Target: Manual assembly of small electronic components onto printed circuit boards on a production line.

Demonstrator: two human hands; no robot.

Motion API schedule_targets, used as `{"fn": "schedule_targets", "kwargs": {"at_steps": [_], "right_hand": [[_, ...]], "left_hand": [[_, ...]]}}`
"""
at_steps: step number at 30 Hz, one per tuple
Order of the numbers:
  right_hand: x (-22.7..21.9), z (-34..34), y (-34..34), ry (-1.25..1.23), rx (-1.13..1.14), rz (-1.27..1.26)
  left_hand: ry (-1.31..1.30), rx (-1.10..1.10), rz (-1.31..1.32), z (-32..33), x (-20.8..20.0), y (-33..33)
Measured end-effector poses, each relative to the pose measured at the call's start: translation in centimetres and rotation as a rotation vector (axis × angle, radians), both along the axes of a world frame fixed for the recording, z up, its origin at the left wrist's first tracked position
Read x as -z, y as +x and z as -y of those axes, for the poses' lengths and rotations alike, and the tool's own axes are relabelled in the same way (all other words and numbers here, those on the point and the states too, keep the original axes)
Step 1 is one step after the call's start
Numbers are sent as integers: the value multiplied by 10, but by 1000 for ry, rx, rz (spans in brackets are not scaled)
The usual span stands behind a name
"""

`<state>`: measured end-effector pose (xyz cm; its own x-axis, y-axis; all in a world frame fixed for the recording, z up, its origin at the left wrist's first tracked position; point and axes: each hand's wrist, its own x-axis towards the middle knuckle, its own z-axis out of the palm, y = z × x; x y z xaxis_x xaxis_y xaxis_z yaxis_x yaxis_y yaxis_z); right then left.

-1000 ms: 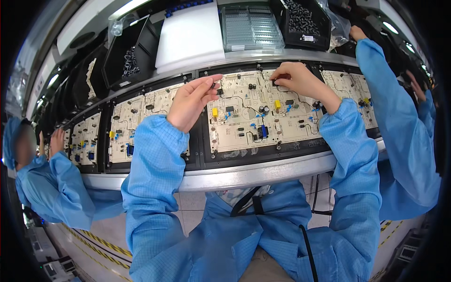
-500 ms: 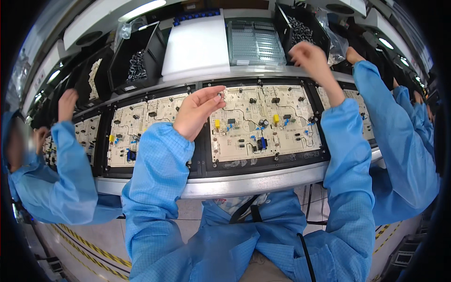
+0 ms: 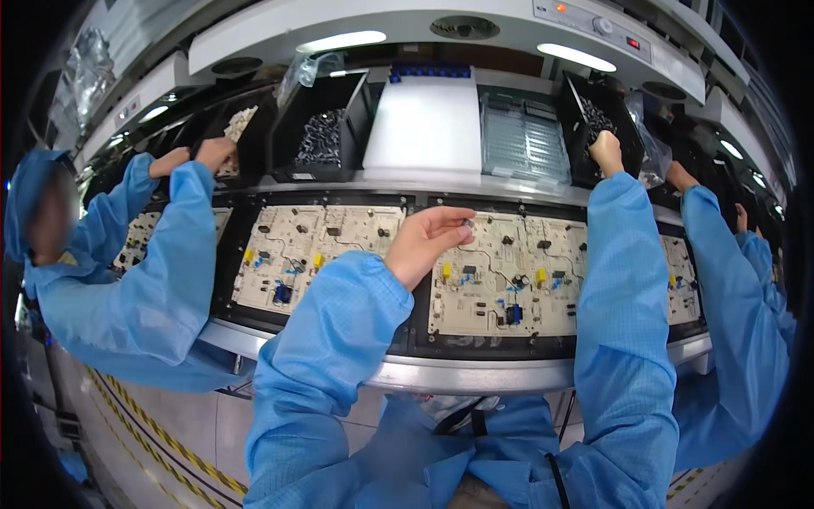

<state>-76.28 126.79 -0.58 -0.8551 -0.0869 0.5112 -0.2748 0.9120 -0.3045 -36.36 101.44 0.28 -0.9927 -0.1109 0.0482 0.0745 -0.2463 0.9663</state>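
Note:
My left hand [image 3: 428, 243] hovers over the far left part of a pale circuit board [image 3: 458, 318] in a black frame. Its thumb and fingers pinch a small electronic component [image 3: 466, 224], mostly covered by the fingertips. My right hand [image 3: 605, 153] reaches over the near side of a black bin [image 3: 585, 174] at the far right, which holds dark small parts [image 3: 599, 117]. The fingers there are curled and partly hidden, so what they hold cannot be made out. Yellow, blue and black components stand on the board.
Another black bin [image 3: 354, 140] of dark parts stands behind the boards. Beside it lie a white slab [image 3: 421, 127] and clear plastic trays [image 3: 526, 144]. A second framed board [image 3: 280, 233] sits to the left. Co-workers in blue sleeves [image 3: 182, 254] work on both sides.
My right hand has moved from in front of the right bin to its near side and curled in. The left hand keeps its pinch. The view has turned left and up.

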Motion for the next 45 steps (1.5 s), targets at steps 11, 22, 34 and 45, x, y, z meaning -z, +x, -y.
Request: {"fn": "schedule_targets", "kwargs": {"at_steps": [11, 22, 34, 45], "right_hand": [[-34, -56, 42, -16, -360, -225], [-19, -75, 166, -464, -384, -152], [-27, -78, 176, -522, -492, -72], [-18, -86, 172, -507, -559, -59]], "left_hand": [[-429, -12, -106, -24, -7, -11], [-1166, 224, -546, -141, 5, -1], [-1339, 186, -440, -179, 12, -32], [-1418, 127, -467, -183, 15, -28]]}}
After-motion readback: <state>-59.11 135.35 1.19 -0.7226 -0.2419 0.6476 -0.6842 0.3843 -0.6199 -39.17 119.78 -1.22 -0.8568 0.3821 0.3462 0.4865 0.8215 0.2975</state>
